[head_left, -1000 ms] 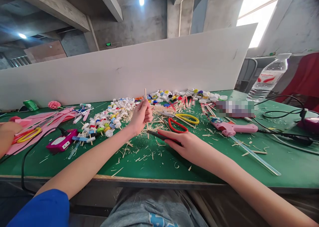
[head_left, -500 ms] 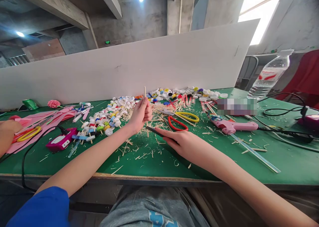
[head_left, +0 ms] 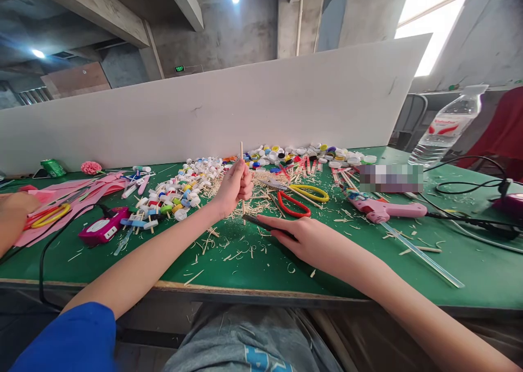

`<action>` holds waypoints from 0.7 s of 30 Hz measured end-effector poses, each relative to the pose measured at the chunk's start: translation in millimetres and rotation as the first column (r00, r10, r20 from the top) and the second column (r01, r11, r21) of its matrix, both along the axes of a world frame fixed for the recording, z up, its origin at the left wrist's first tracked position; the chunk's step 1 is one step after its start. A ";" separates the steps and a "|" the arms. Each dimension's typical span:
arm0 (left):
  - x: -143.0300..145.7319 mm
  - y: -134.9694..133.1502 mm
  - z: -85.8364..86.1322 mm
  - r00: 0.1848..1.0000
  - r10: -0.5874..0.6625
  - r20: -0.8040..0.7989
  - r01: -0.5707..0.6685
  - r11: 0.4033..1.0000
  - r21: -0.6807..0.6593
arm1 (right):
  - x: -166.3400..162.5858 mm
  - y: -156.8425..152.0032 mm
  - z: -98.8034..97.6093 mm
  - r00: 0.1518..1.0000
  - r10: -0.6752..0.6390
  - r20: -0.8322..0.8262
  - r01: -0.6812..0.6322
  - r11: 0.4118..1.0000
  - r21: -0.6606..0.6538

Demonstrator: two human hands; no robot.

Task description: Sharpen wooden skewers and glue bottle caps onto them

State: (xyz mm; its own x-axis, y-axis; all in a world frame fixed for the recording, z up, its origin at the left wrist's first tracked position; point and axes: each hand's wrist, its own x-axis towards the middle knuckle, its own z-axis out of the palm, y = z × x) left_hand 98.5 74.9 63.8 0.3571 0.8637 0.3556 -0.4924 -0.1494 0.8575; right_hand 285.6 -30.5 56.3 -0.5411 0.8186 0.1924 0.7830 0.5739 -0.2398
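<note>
Wrapped around a thin wooden stick (head_left: 241,151), my left hand (head_left: 233,187) keeps it upright above the table. The stick pokes out above the fist and again below it. My right hand (head_left: 308,233) grips a slim dark knife (head_left: 261,223), its index finger stretched along the top. The tip of this knife lies at the stick's lower end. Around both hands, pale wood shavings (head_left: 237,252) litter the green table (head_left: 163,263). Scissors (head_left: 294,204) with red and yellow handles rest just beyond my right hand.
Bottle caps on sticks (head_left: 167,200) are heaped at left, near a magenta power adapter (head_left: 104,226). A pink glue gun (head_left: 392,209) with a clear glue stick lies right. A water bottle (head_left: 447,124) stands behind it. Another person's hand (head_left: 14,214) is at far left. A white board (head_left: 204,110) borders the back.
The knife's tip has slid lower along the stick, toward its bottom end. My left hand keeps the same hold. The whole view has shifted slightly.
</note>
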 end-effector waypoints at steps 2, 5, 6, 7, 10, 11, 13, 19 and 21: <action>-0.3 -0.4 0.4 1.000 -0.001 -0.004 0.001 1.000 -0.005 | -0.1 -0.4 -0.6 1.000 -0.014 -0.024 0.014 1.000 -0.013; 0.0 -1.4 1.1 1.000 -0.006 0.000 0.006 1.000 -0.020 | -1.0 -1.0 -0.8 0.998 -0.021 -0.063 0.020 1.000 -0.018; 0.2 -1.6 1.3 1.000 -0.005 0.000 0.005 1.000 -0.022 | -1.5 -0.9 -0.8 0.997 -0.022 -0.074 0.022 1.000 -0.011; 0.4 -1.8 1.5 1.000 -0.003 -0.001 0.003 1.000 -0.022 | -1.9 -0.7 -1.0 0.997 -0.024 -0.078 0.024 1.000 -0.001; 0.5 -2.1 2.0 1.000 0.007 -0.005 -0.007 1.000 -0.020 | -2.3 1.0 -2.6 0.999 -0.015 -0.046 0.017 0.999 0.040; 0.5 -2.1 2.1 1.000 0.009 -0.005 -0.009 1.000 -0.019 | -2.0 1.7 -3.2 1.000 -0.007 -0.028 0.008 0.999 0.049; 0.4 -2.0 2.0 1.000 0.015 -0.008 -0.015 1.000 -0.016 | -1.0 2.7 -3.9 1.000 0.005 -0.001 -0.005 0.999 0.050; -0.2 -0.5 0.3 1.000 0.015 -0.021 -0.015 1.000 0.007 | -0.3 0.3 1.0 1.000 0.001 0.004 -0.001 1.000 -0.008; -0.7 0.0 -0.1 1.000 0.012 -0.026 -0.011 1.000 0.020 | -1.0 -0.9 3.3 1.000 0.001 0.012 0.000 0.999 -0.038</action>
State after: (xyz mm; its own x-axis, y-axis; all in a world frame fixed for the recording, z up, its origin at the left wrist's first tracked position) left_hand 97.8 74.9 63.7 0.3565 0.8607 0.3634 -0.4685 -0.1718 0.8666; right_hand 284.6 -31.4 59.6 -0.5436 0.8250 0.1544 0.7858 0.5649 -0.2519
